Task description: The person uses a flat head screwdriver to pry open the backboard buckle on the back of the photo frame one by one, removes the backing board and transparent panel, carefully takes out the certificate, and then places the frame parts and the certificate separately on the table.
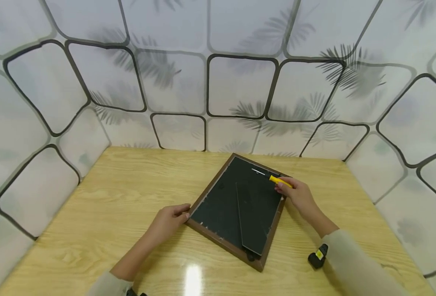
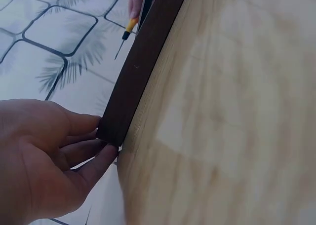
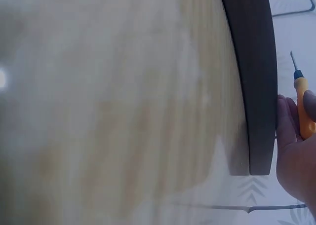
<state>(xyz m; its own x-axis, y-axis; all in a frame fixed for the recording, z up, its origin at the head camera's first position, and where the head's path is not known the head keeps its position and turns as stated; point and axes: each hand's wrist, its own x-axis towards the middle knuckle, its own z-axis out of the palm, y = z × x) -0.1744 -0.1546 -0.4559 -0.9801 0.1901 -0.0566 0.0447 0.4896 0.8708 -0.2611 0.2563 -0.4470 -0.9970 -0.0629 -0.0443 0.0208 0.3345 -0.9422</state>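
A picture frame (image 1: 210, 236) lies face down on the table, its black backing board (image 1: 218, 205) and hinged stand leg (image 1: 252, 222) showing. My left hand (image 1: 171, 222) grips the frame's left corner, and in the left wrist view the fingers (image 2: 89, 161) meet that brown corner. Over the frame's far right corner, my right hand (image 1: 297, 195) holds a screwdriver (image 1: 277, 179) with a yellow handle. Its thin metal shaft points left above the backing. In the right wrist view the screwdriver (image 3: 301, 94) is partly cut off, and the hand's fingers are beside the frame edge (image 3: 256, 87).
The light wooden table (image 1: 129, 176) extends around the frame. A patterned cloth wall (image 1: 181, 90) encloses the back and both sides. A black device with a yellow mark (image 1: 317, 257) is at the right sleeve.
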